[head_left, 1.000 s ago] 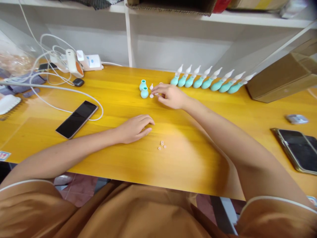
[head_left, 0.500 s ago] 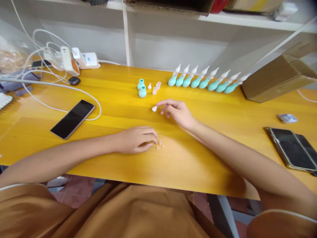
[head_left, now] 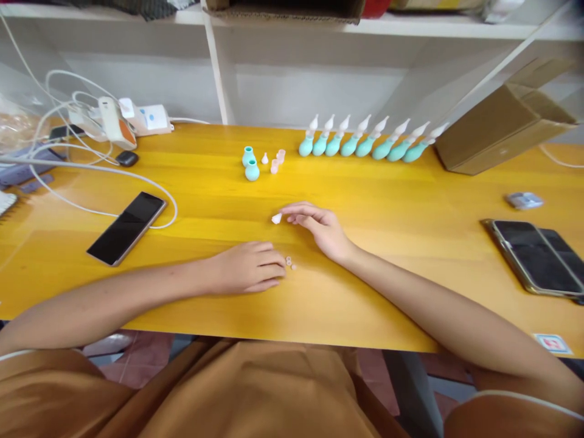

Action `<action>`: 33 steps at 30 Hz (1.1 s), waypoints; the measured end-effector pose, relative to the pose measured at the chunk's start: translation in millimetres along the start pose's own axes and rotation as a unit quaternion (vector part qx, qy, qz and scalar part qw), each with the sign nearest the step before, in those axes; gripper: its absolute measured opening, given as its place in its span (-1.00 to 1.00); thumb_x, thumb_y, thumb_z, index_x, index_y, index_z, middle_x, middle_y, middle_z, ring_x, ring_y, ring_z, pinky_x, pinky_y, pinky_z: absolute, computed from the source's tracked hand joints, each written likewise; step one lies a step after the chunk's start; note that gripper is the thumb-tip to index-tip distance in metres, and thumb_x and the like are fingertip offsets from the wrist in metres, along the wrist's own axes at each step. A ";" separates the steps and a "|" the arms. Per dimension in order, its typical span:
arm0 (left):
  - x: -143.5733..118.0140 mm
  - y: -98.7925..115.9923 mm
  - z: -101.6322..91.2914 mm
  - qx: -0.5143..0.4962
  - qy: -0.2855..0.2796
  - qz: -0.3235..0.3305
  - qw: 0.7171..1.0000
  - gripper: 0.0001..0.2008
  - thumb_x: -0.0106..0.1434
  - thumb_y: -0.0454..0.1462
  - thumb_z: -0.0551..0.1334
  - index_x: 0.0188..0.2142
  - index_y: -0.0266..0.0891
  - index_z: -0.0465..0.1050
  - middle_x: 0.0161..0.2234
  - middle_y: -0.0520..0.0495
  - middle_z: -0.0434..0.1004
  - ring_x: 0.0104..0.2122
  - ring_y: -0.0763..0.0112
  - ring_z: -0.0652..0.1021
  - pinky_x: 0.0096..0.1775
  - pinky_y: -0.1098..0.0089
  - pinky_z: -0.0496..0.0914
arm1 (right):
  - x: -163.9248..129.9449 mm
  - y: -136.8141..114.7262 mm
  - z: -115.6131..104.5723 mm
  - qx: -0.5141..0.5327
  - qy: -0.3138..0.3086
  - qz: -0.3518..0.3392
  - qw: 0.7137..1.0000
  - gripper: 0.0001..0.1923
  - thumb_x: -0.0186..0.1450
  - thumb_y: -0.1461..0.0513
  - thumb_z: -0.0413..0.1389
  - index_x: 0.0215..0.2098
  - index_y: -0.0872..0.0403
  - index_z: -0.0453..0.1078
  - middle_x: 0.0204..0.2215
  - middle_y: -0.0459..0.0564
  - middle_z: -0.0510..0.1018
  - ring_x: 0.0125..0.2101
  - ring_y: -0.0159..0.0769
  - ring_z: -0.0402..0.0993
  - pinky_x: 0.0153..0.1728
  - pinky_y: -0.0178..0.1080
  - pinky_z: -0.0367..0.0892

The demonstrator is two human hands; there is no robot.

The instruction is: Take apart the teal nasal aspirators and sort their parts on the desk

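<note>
My right hand point(head_left: 319, 228) is raised over the table, its thumb and fingers pinching a small white cone-shaped nozzle tip point(head_left: 276, 218). My left hand point(head_left: 250, 267) rests palm down, fingers bent and close together, beside tiny pale rings point(head_left: 289, 261). Its fingertips cover part of that spot, so what they hold, if anything, is hidden. Farther back stand two turquoise bulbs point(head_left: 252, 171), another small nozzle tip point(head_left: 264, 158) and two pinkish clear cups point(head_left: 274, 166). A row of assembled turquoise bulbs with white pointed tips point(head_left: 349, 146) stands at the back right.
A phone point(head_left: 128, 228) and white cables point(head_left: 155, 182) lie at left, with chargers point(head_left: 150, 119) behind. A cardboard box point(head_left: 493, 131) leans at back right. Another phone point(head_left: 531, 255) and a small plastic packet point(head_left: 524, 200) lie at right. White shelving point(head_left: 319, 91) closes off the back.
My right hand has come nearer to me with the nozzle tip, closer to the rings. My left fingers have drawn together and now cover some rings. The view has shifted slightly.
</note>
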State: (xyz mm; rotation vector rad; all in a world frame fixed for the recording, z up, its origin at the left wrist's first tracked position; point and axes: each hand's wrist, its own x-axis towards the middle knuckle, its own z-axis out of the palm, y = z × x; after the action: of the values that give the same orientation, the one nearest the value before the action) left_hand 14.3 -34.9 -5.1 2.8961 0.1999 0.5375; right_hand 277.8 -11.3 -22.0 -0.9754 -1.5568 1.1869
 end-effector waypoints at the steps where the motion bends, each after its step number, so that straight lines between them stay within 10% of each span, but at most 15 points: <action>1: 0.5 0.3 -0.4 -0.012 0.008 -0.001 1.000 -0.83 0.62 -0.27 0.22 -0.02 -0.22 0.61 -0.02 -0.16 0.75 -0.14 0.27 0.62 0.00 0.26 0.49 | -0.2 0.0 -0.5 0.002 -0.002 -0.001 1.000 -0.73 0.45 0.16 0.21 -0.02 -0.07 0.76 0.03 0.00 0.74 -0.03 -0.17 0.62 0.17 -0.03 0.50; 8: -0.9 -2.0 -1.1 -0.215 0.061 -0.133 0.966 -0.90 0.50 -0.35 0.31 -0.04 -0.17 0.57 -0.23 -0.05 0.67 -0.26 0.39 0.61 -0.15 0.39 0.51 | -1.3 0.8 -2.4 0.088 -0.024 -0.003 0.996 -0.75 0.45 0.14 0.24 -0.03 -0.08 0.77 0.00 0.01 0.76 -0.05 -0.16 0.64 0.08 -0.07 0.51; 17: 0.9 -32.2 5.0 -0.504 0.248 -0.348 0.751 -0.61 0.17 -0.23 0.61 -0.17 -0.23 0.47 -0.27 0.01 0.62 -0.26 0.45 0.66 -0.11 0.37 0.60 | 4.0 -3.0 -2.7 0.235 -0.027 0.068 0.969 -0.71 0.31 0.09 0.31 -0.08 0.02 0.75 -0.05 0.12 0.82 0.03 -0.02 0.73 0.11 -0.03 0.58; 33: -0.2 -39.4 4.4 -0.481 0.253 -0.352 0.762 -0.67 0.14 -0.27 0.60 -0.19 -0.25 0.54 -0.19 -0.05 0.64 -0.23 0.45 0.63 -0.11 0.37 0.56 | 2.5 -2.7 -2.2 0.237 -0.085 0.054 0.966 -0.69 0.33 0.09 0.29 -0.06 0.01 0.78 0.03 0.11 0.79 0.07 -0.05 0.70 0.13 -0.07 0.57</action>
State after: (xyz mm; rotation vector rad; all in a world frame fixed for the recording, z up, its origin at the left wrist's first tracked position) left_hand 11.9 2.7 -17.5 1.4660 0.7725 0.8950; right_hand 279.1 -9.0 -18.6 -0.6577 -1.2669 1.6615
